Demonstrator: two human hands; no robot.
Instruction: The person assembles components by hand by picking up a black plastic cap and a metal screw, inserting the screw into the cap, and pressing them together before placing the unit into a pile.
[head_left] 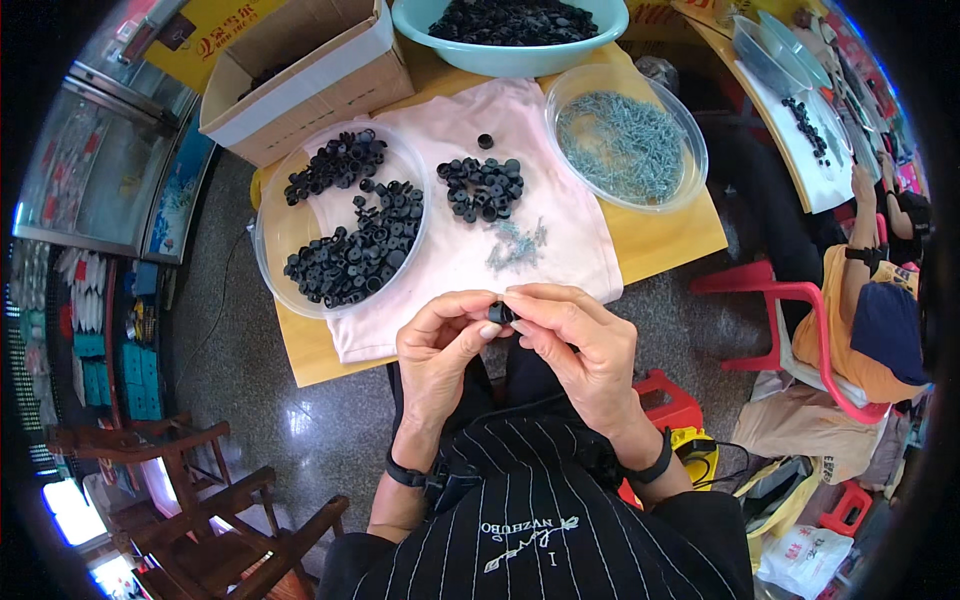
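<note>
My left hand (440, 335) is closed in a pinch, thumb and index finger gripping the left side of a black plastic cap (500, 313). My right hand (582, 345) grips the cap from the right, also between thumb and index finger. The cap is positioned above my lap, beyond the near edge of the pale pink cloth (575, 265). On the cloth, ahead of both hands, lie a small pile of slender metal fasteners (516, 245) and, farther away, a cluster of black plastic parts (482, 188). To the left, a clear round tray (262, 240) contains more black parts; to the right, a clear round container (701, 140) contains metal fasteners.
</note>
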